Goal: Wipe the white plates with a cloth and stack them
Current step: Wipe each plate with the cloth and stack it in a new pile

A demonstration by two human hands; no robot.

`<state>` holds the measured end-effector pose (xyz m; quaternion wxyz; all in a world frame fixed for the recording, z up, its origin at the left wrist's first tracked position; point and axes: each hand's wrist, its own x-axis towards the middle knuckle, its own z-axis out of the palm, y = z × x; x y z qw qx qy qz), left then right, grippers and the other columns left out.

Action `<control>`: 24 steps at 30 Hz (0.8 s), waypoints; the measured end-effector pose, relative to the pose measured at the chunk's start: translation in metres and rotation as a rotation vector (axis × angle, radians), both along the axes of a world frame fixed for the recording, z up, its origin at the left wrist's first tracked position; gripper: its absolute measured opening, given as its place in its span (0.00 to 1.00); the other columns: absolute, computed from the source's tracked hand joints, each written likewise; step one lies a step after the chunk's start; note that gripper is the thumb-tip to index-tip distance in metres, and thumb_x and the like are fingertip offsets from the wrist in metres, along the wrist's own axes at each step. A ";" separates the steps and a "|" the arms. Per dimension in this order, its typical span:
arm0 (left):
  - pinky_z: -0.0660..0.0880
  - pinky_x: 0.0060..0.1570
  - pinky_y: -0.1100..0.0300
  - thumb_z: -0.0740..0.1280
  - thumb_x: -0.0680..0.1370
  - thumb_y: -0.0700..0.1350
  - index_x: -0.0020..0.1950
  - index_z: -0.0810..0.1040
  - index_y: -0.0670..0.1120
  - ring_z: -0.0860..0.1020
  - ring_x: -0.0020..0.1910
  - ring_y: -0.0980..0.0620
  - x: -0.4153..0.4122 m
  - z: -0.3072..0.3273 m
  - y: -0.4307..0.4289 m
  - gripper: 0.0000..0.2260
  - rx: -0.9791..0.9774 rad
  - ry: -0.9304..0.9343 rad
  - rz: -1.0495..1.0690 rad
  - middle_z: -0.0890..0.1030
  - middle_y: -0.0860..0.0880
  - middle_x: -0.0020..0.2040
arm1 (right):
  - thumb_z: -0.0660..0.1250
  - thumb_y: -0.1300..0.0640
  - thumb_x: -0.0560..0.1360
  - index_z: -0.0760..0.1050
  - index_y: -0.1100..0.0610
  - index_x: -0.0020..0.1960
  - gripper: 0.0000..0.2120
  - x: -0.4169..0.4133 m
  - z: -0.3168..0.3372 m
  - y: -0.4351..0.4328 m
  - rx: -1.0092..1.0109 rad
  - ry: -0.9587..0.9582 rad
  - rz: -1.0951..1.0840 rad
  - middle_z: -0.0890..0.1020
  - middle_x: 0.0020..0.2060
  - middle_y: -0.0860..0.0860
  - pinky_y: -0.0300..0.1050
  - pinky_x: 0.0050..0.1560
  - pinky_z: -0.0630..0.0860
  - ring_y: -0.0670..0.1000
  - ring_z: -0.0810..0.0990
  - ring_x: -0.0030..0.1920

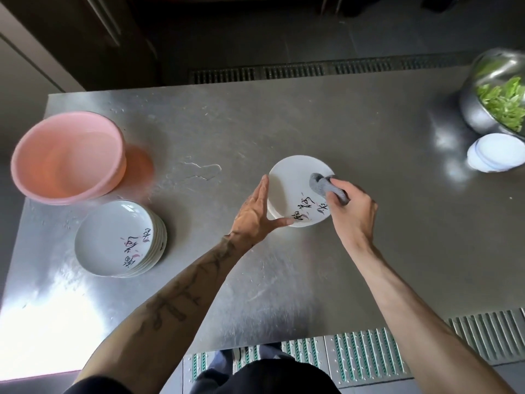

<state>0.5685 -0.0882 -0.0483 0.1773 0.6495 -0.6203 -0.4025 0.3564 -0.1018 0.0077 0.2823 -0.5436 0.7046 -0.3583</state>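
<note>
A white plate with black brush writing [292,183] lies in the middle of the steel table, seemingly on top of another plate. My right hand [350,209] grips a grey cloth [326,187] and presses it on the plate's right side. With straight fingers, my left hand [257,213] steadies the plate's left edge, its thumb at the near rim. A stack of several like plates [119,240] stands to the left, near the table's front.
A pink plastic basin [66,157] sits at the far left beside a small puddle [201,169]. At the right edge are a steel bowl of green vegetables [497,95] and small white dishes [494,156]. The steel table [355,132] ends above floor grating.
</note>
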 end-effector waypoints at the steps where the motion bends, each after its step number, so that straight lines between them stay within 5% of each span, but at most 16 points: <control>1: 0.56 0.80 0.52 0.74 0.74 0.62 0.85 0.48 0.46 0.55 0.82 0.50 0.007 0.003 0.007 0.50 0.005 -0.005 0.021 0.54 0.48 0.84 | 0.69 0.63 0.75 0.85 0.53 0.58 0.15 0.008 0.001 0.004 0.000 -0.028 0.015 0.85 0.52 0.44 0.20 0.47 0.67 0.37 0.79 0.47; 5: 0.72 0.68 0.51 0.68 0.82 0.55 0.75 0.73 0.44 0.75 0.69 0.44 0.077 0.014 0.053 0.24 -0.079 -0.100 0.249 0.77 0.44 0.71 | 0.68 0.64 0.76 0.84 0.52 0.59 0.15 0.050 -0.004 0.020 0.022 -0.133 0.111 0.86 0.52 0.41 0.22 0.46 0.71 0.34 0.81 0.47; 8: 0.76 0.55 0.47 0.70 0.80 0.42 0.60 0.81 0.42 0.79 0.56 0.39 0.159 0.020 0.099 0.09 -0.219 -0.246 0.481 0.82 0.42 0.56 | 0.68 0.63 0.76 0.84 0.48 0.58 0.15 0.087 -0.011 0.033 0.036 -0.144 0.183 0.86 0.48 0.40 0.27 0.53 0.73 0.38 0.82 0.51; 13: 0.72 0.56 0.42 0.76 0.75 0.38 0.64 0.76 0.36 0.72 0.61 0.33 0.273 0.017 0.149 0.20 -0.024 -0.518 0.697 0.74 0.33 0.64 | 0.68 0.65 0.75 0.83 0.49 0.55 0.15 0.132 -0.024 0.058 0.015 -0.135 0.287 0.84 0.44 0.35 0.29 0.51 0.73 0.37 0.80 0.47; 16: 0.72 0.55 0.42 0.77 0.74 0.40 0.66 0.72 0.37 0.72 0.61 0.33 0.309 0.011 0.153 0.25 0.131 -0.481 0.681 0.74 0.32 0.63 | 0.67 0.66 0.75 0.84 0.53 0.56 0.14 0.151 -0.033 0.069 0.049 -0.104 0.327 0.85 0.48 0.41 0.33 0.51 0.73 0.41 0.80 0.46; 24: 0.70 0.47 0.50 0.78 0.73 0.40 0.61 0.75 0.37 0.75 0.55 0.35 0.318 -0.002 0.155 0.21 0.075 -0.482 0.716 0.74 0.35 0.60 | 0.67 0.65 0.76 0.84 0.52 0.57 0.15 0.176 -0.035 0.092 0.092 -0.074 0.324 0.86 0.53 0.43 0.36 0.54 0.76 0.43 0.82 0.52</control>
